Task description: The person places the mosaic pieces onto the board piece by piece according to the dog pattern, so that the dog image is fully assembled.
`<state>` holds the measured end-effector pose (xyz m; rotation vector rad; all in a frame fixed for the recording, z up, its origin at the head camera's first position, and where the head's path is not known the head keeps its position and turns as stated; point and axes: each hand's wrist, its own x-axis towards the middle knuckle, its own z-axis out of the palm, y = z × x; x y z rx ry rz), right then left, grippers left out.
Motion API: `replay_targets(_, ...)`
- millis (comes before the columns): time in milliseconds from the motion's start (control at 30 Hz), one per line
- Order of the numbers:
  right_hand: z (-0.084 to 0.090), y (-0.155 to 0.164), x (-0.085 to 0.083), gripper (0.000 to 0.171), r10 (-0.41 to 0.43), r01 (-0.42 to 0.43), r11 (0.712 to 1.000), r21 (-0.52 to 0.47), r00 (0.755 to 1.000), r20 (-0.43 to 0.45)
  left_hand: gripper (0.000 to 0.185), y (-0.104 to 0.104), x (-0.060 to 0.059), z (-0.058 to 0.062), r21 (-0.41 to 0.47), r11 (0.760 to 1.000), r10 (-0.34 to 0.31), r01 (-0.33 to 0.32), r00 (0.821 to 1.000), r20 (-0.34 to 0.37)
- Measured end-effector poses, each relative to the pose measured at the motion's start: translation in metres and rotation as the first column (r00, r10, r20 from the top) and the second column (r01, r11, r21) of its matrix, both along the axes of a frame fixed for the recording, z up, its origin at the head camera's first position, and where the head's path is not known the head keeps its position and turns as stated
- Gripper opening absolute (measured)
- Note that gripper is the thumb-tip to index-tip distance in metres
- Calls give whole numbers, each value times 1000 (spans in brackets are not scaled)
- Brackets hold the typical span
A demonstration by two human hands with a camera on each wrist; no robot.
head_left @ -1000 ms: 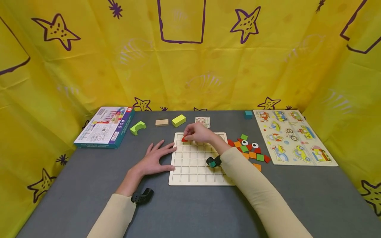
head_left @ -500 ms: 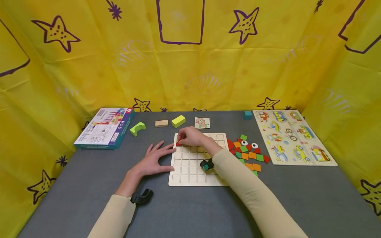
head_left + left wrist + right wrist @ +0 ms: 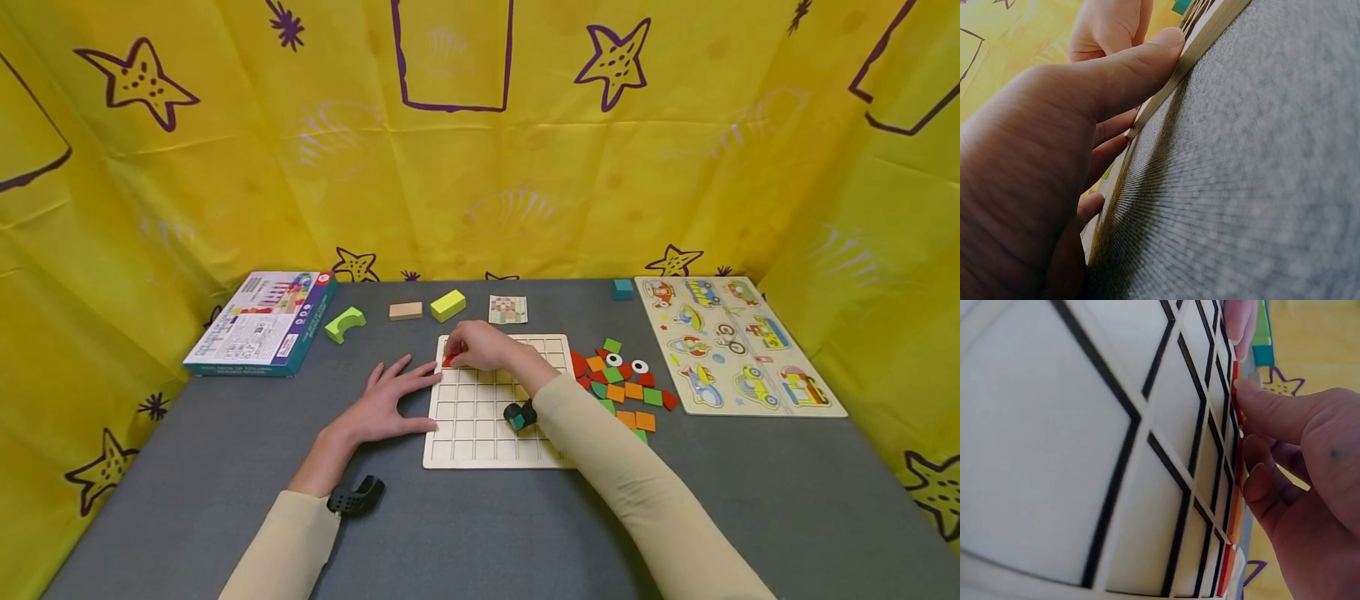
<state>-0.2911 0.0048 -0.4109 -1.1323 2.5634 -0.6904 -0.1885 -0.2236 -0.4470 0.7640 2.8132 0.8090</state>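
Note:
A pale wooden grid board (image 3: 472,429) lies flat on the grey table. My right hand (image 3: 487,346) is over its far left corner, and its thumb and curled fingers pinch a small red tile (image 3: 1237,394) at a cell there. The tile's exact shape is mostly hidden by the fingers. Seen from the right wrist, an orange tile (image 3: 1235,515) and another red tile (image 3: 1227,569) sit along the same far row. My left hand (image 3: 382,408) rests beside the board with spread, straight fingers; its thumb (image 3: 1147,62) and fingertips touch the board's left edge.
Loose red, orange and green tiles (image 3: 633,392) lie right of the board, with two eye discs. Behind stand a yellow block (image 3: 448,305), a tan block (image 3: 406,311), a green arch (image 3: 345,325) and a pattern card (image 3: 507,309). A box (image 3: 258,325) and a picture puzzle (image 3: 738,346) flank them.
My right hand has moved left and slightly nearer with the red tile, to the board's far left corner, then stayed there. My left hand has kept its place.

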Motion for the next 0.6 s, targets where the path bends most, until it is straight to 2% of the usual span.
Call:
replay_targets(133, 2, 2, 0, 16, 7, -7, 1000, 5, 1000, 11, 80, 0, 0, -1, -2, 1000, 1, -1, 1000, 2)
replay_targets(300, 6, 12, 0, 18, -34, 41, 996, -81, 996, 86, 80, 0, 1, 0, 15, 1000, -4, 4, 1000, 0)
replay_targets(600, 14, 61, -2, 25, -53, 80, 976, -205, 989, 136, 78, 1, 1, 1, 20, 1000, -5, 5, 1000, -9)
